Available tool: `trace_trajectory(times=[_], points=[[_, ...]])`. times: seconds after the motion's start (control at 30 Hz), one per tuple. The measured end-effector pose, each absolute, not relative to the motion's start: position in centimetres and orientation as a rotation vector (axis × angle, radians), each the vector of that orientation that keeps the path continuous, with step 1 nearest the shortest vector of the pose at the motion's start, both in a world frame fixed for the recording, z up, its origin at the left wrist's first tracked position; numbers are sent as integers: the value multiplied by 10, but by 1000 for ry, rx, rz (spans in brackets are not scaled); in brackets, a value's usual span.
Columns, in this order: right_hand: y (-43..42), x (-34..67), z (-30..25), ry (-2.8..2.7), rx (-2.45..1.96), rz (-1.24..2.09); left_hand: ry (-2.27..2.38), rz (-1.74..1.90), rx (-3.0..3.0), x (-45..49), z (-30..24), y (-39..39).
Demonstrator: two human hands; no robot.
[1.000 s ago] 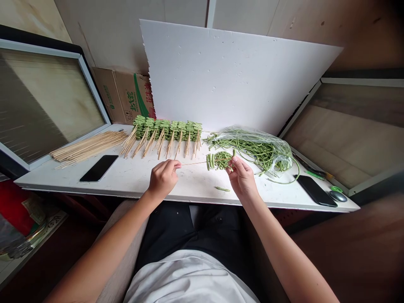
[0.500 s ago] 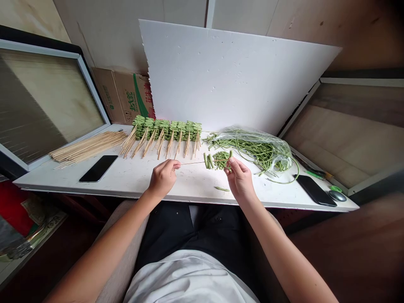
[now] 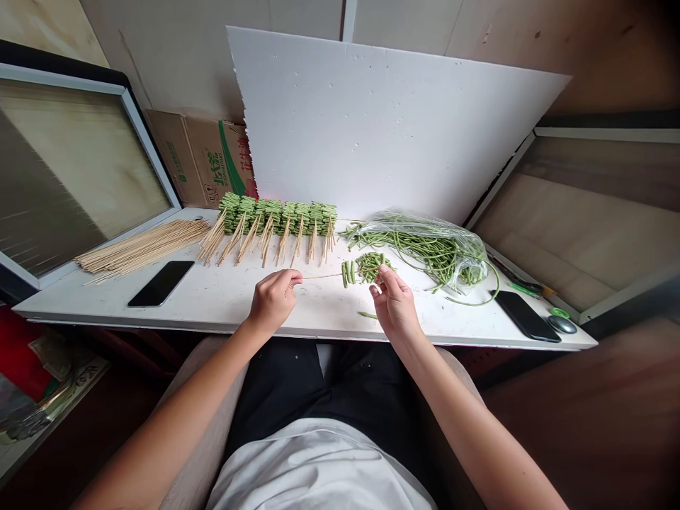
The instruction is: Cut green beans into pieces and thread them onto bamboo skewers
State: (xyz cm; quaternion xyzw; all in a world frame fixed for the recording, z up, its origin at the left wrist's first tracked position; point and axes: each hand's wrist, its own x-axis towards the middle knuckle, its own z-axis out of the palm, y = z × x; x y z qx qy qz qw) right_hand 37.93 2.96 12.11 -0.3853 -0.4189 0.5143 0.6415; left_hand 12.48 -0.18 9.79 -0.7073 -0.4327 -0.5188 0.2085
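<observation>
My left hand (image 3: 275, 299) is closed on the blunt end of a thin bamboo skewer (image 3: 321, 275), which points to the right, roughly level above the table. A few short pieces of green long bean (image 3: 348, 273) sit side by side on the skewer, crosswise to it. Between thumb and fingers, my right hand (image 3: 396, 301) pinches another bean piece (image 3: 382, 261) near the skewer's far end. Whether the tip has gone into this piece I cannot tell. Behind the fingers lies a pile of cut bean pieces (image 3: 369, 263), partly hidden by my right hand.
Finished bean skewers (image 3: 281, 216) stand in a row at the back, left of uncut long beans (image 3: 419, 244) in a plastic bag (image 3: 457, 241). Loose skewers (image 3: 143, 244) and a phone (image 3: 161, 283) lie left; another phone (image 3: 525, 315) lies right. One bean piece (image 3: 367, 314) lies near the front edge.
My right hand has shifted slightly left with its bean piece, closer to the pieces on the skewer. My left hand keeps its hold, and the view has turned a little.
</observation>
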Motion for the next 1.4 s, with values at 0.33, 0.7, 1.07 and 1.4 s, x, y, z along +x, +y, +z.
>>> trace_trajectory(times=[0.33, 0.7, 1.07, 1.4], points=[[21, 365, 118, -911, -850, 1276, -1186, -1431, -1985, 130, 110, -8], [26, 365, 109, -917, -792, 1305, -1217, -1472, -2012, 133, 109, -9], [26, 367, 106, -1072, -921, 1116, -1275, -1447, -2039, 128, 103, -5], [33, 381, 116, -1301, -921, 1108, -1342, -1464, -1988, 121, 104, -2]])
